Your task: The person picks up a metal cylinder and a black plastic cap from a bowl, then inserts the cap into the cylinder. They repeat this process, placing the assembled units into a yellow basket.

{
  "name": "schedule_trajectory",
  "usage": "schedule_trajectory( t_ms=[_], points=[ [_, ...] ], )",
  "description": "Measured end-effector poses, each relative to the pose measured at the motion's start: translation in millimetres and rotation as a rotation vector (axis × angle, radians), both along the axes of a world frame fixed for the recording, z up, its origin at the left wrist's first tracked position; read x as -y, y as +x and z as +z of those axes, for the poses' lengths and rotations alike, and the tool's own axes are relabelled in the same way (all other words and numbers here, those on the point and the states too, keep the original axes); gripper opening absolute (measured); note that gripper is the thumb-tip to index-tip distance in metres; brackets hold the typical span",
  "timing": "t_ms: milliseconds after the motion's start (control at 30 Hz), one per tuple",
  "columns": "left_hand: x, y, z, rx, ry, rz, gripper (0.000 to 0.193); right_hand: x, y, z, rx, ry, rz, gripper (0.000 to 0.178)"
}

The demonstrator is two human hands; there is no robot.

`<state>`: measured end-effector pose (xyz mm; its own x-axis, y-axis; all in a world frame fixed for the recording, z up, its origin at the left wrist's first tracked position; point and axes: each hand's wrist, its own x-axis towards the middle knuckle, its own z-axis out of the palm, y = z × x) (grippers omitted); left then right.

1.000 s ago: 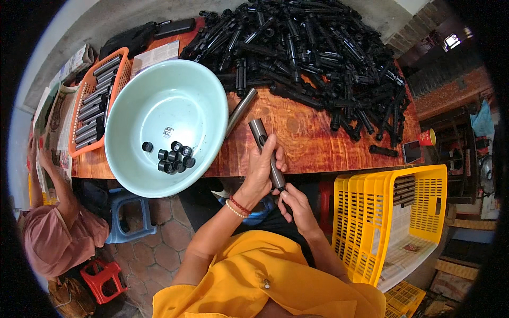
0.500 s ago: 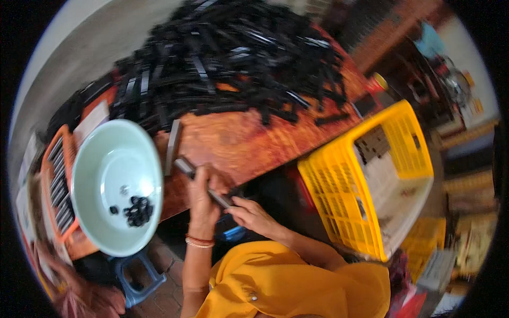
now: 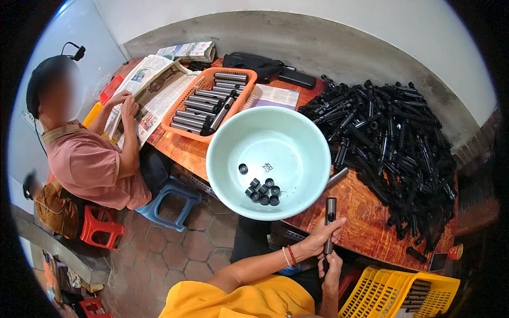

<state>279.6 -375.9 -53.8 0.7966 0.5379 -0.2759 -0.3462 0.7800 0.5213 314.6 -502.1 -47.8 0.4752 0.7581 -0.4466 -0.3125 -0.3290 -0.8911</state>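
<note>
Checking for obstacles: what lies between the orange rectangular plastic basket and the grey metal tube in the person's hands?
The head view shows a pale green round plastic basin, holding short black cylinders, between the basket and the tube.

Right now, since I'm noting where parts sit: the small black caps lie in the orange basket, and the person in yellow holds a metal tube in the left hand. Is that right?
Not quite: the small black caps lie in the pale blue basin, as the head view shows. The left hand does hold a metal tube.
</note>
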Motion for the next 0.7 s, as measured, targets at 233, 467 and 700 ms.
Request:
schedule_trajectory(
  t_ms=[233, 467, 700],
  points=[
    [-2.2, -5.1, 7.2, -0.025, 0.026, 0.047, 0.027, -2.9, -2.2, 3.1, 0.069, -0.046, 0.000, 0.028],
    [-2.4, -11.2, 10.9, -0.028, 0.072, 0.046, 0.032, -5.4, -5.6, 6.5, 0.126, -0.063, 0.010, 0.031],
    [-28.0, -31.8, 77.6, 0.142, 0.444, 0.048, 0.024, -31.4, 11.0, 80.5, 0.283, 0.126, 0.168, 0.038]
  ],
)
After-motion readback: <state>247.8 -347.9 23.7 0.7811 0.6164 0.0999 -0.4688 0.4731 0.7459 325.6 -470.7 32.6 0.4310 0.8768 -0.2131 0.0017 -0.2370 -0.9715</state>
